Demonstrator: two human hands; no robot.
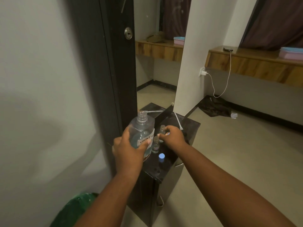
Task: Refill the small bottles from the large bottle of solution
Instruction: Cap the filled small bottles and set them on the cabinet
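Observation:
My left hand [129, 149] grips the large clear bottle [142, 128] of bluish solution, uncapped and upright, with a white handwritten label, above the left side of the black cabinet top [188, 125]. My right hand [173, 135] pinches a small clear bottle [162, 130] just right of the large one. A second small bottle [155, 145] stands open on the cabinet between my hands. A light blue cap [161, 157] lies on the cabinet nearer to me.
A tall mirror [157, 63] in a dark frame leans behind the cabinet. A white strip [178, 121] lies on the far cabinet top. A green bag [77, 208] sits at lower left. Dark cloth [214, 107] lies on the floor at right, under a wooden shelf [254, 63].

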